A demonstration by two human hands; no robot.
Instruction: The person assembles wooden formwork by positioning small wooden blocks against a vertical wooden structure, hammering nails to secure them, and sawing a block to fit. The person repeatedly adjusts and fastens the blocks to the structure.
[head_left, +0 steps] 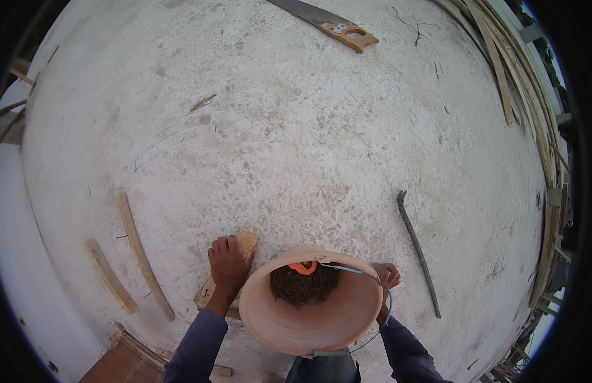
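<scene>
A pale pinkish bucket (312, 329) sits tilted in front of me, its mouth facing up toward me. Inside lies a dark heap of what look like nails (302, 287), with a round orange item (303, 267) on top. A wire handle with light-blue tubing (348, 270) hangs around the right side of the rim. Left of the bucket, my left hand (228, 263) is closed over a short piece of wood (247, 240). My right hand (388, 275) is closed beside the bucket's right rim; what its fingers hold is hidden.
A dark pry bar (418, 252) lies to the right on the concrete floor (264, 140). Two wooden strips (141, 255) lie at left, protruding nails showing on one. A handsaw (347, 35) is at the far side. Long timber (500, 70) is stacked along the right edge.
</scene>
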